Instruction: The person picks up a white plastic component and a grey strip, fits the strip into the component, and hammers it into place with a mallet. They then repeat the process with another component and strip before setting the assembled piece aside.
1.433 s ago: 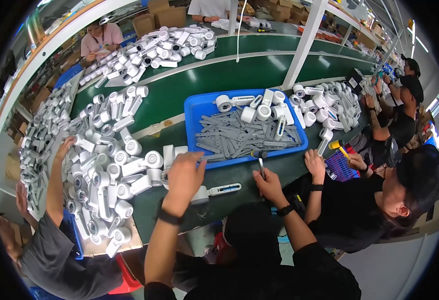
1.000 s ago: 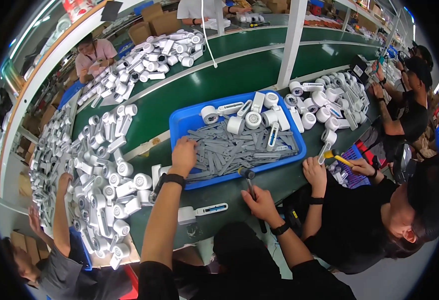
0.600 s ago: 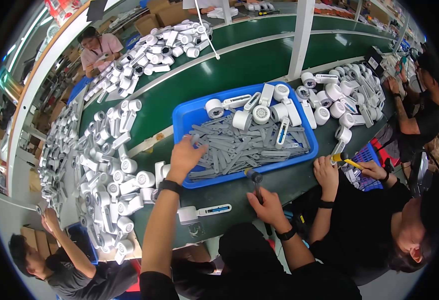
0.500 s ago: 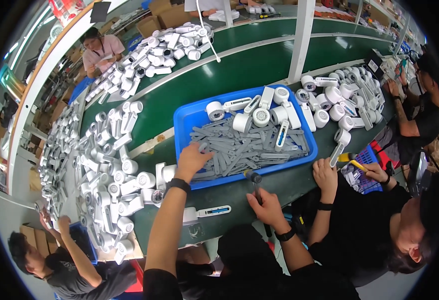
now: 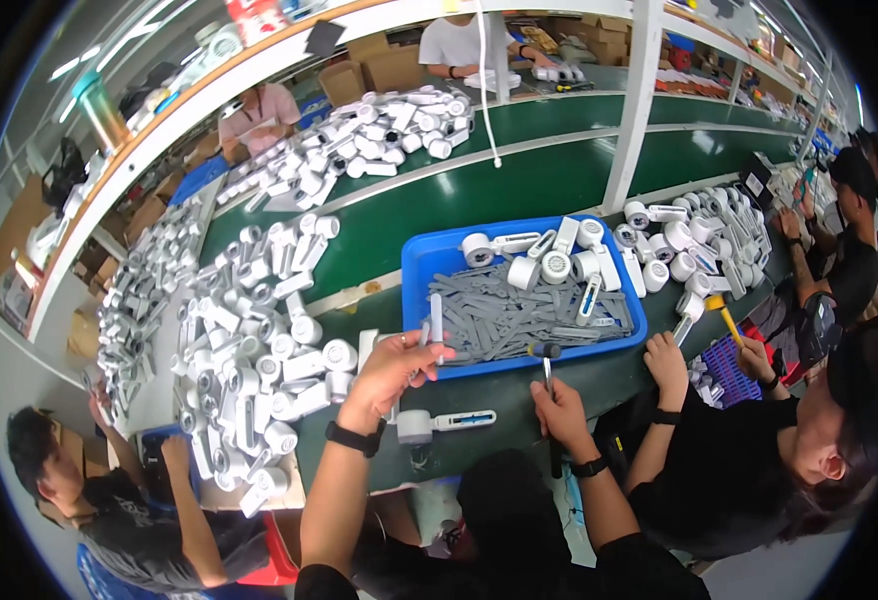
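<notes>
My left hand [image 5: 396, 372] is raised over the near left edge of a blue tray [image 5: 411, 290], fingers closed around grey plastic strips [image 5: 436, 318], one standing upright. Many more such grey strips [image 5: 499, 315] fill the tray, with several white handheld fans [image 5: 556, 265] lying on top toward its far side. In my right hand [image 5: 562, 412] is a hammer [image 5: 547, 366] gripped by the handle, its dark head up by the tray's near rim. On the green table between my forearms lies a single white handheld fan [image 5: 417, 427], with a blue strip showing in its handle.
Piles of white fans [image 5: 249, 380] cover the table to the left, and another heap [image 5: 704, 240] lies right of the tray. A white post [image 5: 634, 110] rises behind the tray. At the right, a co-worker holds a yellow mallet [image 5: 724, 312] above a purple basket [image 5: 729, 365].
My left hand has come up out of the tray with grey strips in its fingers. The hammer stays in my right hand. The co-worker's yellow mallet has risen, and the whole view has shifted.
</notes>
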The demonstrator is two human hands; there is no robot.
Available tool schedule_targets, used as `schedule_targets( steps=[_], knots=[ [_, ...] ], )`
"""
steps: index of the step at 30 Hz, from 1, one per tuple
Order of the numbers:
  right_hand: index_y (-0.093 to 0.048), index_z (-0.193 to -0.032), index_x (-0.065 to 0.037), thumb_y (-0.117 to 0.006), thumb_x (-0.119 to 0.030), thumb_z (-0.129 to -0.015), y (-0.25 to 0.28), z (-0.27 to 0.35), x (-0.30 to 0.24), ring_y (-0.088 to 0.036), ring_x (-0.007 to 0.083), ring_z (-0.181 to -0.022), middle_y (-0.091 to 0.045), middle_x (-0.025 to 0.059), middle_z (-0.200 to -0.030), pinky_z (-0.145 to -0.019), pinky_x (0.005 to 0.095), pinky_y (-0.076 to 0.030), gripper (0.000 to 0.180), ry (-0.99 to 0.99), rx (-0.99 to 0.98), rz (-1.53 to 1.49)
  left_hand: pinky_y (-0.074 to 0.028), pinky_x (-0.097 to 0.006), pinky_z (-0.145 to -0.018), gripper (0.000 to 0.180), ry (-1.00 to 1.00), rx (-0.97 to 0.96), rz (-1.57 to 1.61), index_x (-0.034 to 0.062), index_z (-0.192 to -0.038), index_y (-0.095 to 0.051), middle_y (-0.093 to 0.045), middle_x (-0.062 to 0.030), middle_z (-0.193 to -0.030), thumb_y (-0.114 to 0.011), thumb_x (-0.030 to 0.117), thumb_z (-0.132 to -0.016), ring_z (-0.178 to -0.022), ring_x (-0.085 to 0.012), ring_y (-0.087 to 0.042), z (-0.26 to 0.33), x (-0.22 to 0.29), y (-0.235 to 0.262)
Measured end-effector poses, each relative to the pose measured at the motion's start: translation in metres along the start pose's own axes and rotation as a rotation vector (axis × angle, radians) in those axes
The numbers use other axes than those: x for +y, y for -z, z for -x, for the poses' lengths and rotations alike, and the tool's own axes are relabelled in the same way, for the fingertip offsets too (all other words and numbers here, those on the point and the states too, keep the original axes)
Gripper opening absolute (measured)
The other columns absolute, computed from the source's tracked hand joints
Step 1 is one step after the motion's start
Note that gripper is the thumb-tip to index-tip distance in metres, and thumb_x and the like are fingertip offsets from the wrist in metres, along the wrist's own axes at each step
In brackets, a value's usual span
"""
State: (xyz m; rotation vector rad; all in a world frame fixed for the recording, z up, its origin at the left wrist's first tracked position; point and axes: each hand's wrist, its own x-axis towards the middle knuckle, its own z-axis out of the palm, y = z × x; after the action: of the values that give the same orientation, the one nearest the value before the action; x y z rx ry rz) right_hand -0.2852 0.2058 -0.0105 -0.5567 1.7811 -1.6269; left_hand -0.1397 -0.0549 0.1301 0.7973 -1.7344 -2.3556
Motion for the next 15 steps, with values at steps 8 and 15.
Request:
schedule_targets(
  steps=[8,15],
  knots=[
    [-0.063,-0.113,-0.005,-0.057,-0.03,-0.108,-0.021,0.017,-0.074,-0.037,0.0029,-0.044,-0.05,-0.004,-0.069,-0.039,0.0221,-0.026,0.026,-0.068,-0.075,-0.232,-0.037,-0.018,-0.053,0.026,-0.007,-0.065,0.055,0.0001,-0.119,-0.067,-0.076,-0.0088,-0.106,-0.068,0.016,-0.098,-0.059,-0.0044,-0.053,0.047,-0.024,-0.005],
    [-0.067,-0.119,-0.002,-0.066,-0.019,-0.102,-0.075,0.016,-0.117,-0.034,0.0003,-0.045,-0.051,-0.0055,-0.068,-0.04,0.0205,-0.022,0.024,-0.063,-0.275,-0.182,-0.037,-0.02,-0.052,0.031,0.029,-0.207,-0.369,0.0049,-0.114,-0.074,-0.071,0.0016,-0.081,-0.074,0.03,-0.094,-0.058,-0.0022,-0.05,0.068,-0.034,-0.006]
  ],
)
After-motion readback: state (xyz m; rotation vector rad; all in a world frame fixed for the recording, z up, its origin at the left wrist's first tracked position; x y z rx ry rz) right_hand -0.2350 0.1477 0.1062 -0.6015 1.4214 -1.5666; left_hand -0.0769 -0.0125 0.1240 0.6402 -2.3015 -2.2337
